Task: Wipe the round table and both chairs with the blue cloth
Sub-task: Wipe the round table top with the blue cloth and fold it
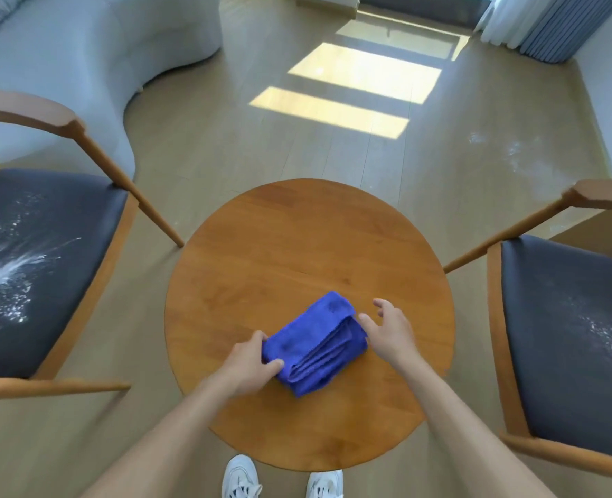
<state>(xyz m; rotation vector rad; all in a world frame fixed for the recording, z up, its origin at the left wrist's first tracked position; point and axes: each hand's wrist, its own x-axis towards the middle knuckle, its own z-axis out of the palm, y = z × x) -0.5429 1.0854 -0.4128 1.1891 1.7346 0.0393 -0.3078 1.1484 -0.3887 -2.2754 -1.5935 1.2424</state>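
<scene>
Our left hand (248, 361) curls thumb and fingers around the near-left edge of the folded blue microfibre cloth (315, 341); our right hand (387, 327) has spread, relaxed fingers, thumb touching the cloth's right edge. Both forearms reach forward over the round wooden table (308, 246), where the cloth lies.

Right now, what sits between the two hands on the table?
In the head view, the folded blue cloth lies between them: left hand grips its near-left end, right hand touches its right edge.
</scene>
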